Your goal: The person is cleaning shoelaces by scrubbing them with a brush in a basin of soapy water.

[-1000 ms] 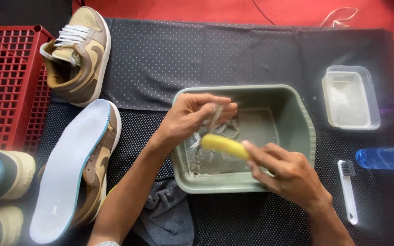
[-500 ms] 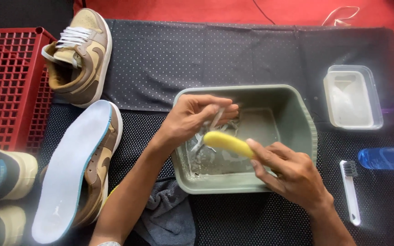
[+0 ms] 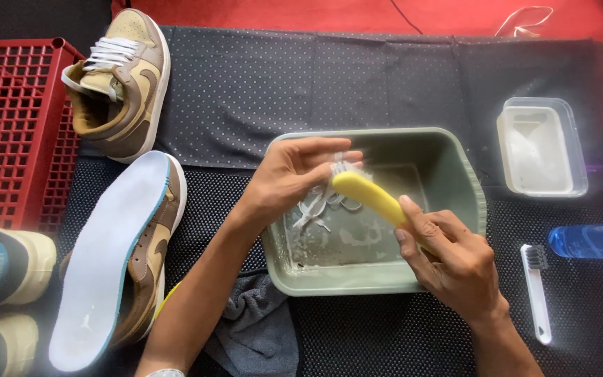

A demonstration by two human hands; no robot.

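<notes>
Shoelace (image 3: 315, 204): white, wet, dangling over the grey-green basin (image 3: 469, 174)
Left hand (image 3: 294, 174): fingers pinched shut on the shoelace
Right hand (image 3: 455, 262): gripping the yellow brush (image 3: 368, 195), bristles against the lace
Nearby: sneaker (image 3: 123, 77), upturned sneaker (image 3: 116, 258), small white brush (image 3: 537, 290), red crate (image 3: 8, 132)

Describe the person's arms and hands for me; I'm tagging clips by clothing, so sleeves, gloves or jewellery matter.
Both arms are bare, with no sleeves in view. The left hand and right hand wear no gloves, and no rings show. A pale band, perhaps a watch or bracelet, sits on the left arm at the bottom edge of the picture.
</notes>
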